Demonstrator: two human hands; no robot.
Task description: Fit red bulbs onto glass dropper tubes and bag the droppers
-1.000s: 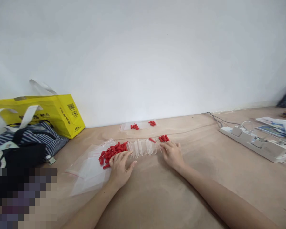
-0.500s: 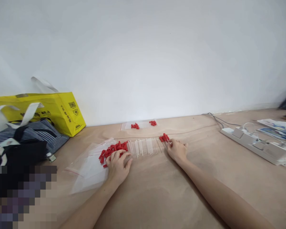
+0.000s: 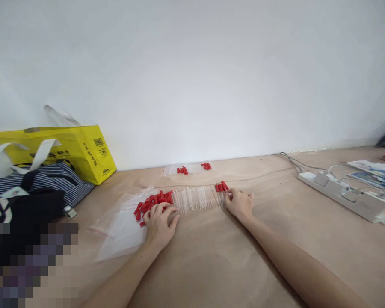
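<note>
My left hand [image 3: 160, 224] rests at the near edge of a pile of red rubber bulbs [image 3: 150, 200], its thumb apart from the curved fingers; some fingertips are hidden among the bulbs. The pile lies on clear zip bags [image 3: 122, 233]. To its right runs a row of thin clear tubes [image 3: 192, 199] laid side by side on the table. Past the row's right end, my right hand [image 3: 239, 203] pinches a dropper at the red bulbs [image 3: 221, 186], which sit on tube ends beside each other. My fingers partly hide the dropper's tube.
Behind the row lies another clear bag [image 3: 170, 170] with red bulbs and tubes. A yellow shopping bag [image 3: 96, 167] and a striped bag [image 3: 78, 179] stand at left. A white power strip [image 3: 343, 194] with plugs and a grey cable lies at right, near printed papers [image 3: 368, 167].
The red-bulbed droppers by my right hand now lie more evenly side by side, and my right fingers have shifted slightly. My left hand stays at the pile.
</note>
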